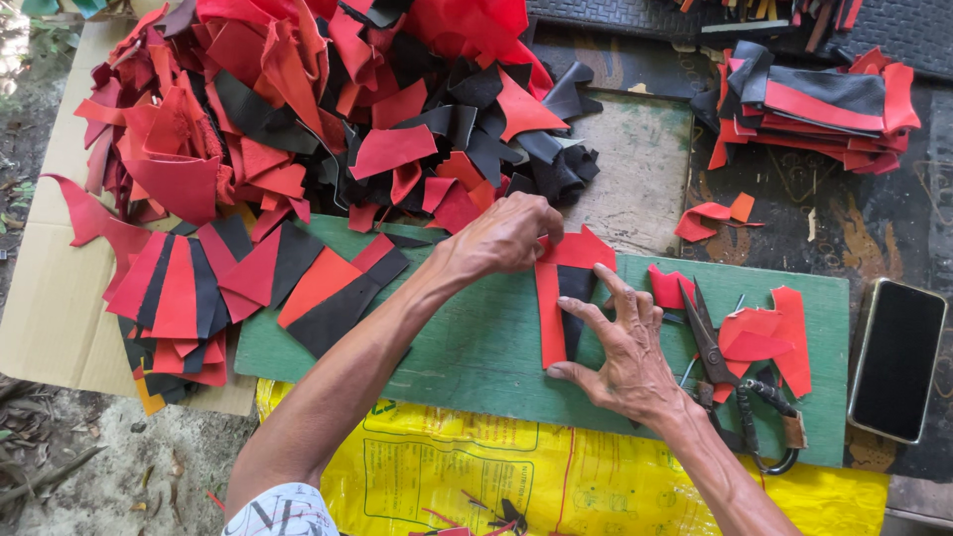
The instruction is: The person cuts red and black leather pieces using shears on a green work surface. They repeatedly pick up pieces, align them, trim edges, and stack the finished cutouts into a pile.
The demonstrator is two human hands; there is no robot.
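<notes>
While the left hand (506,236) pinches the red-and-black piece (562,298)—right hand (623,352) splayed flat—green board (476,347) bare alongside.

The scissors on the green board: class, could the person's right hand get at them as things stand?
Probably yes. The scissors lie uncovered on the green board just beside the right hand, which presses flat on the red and black strips. Only loose red scraps lie around the blades, none over the handles.
</notes>
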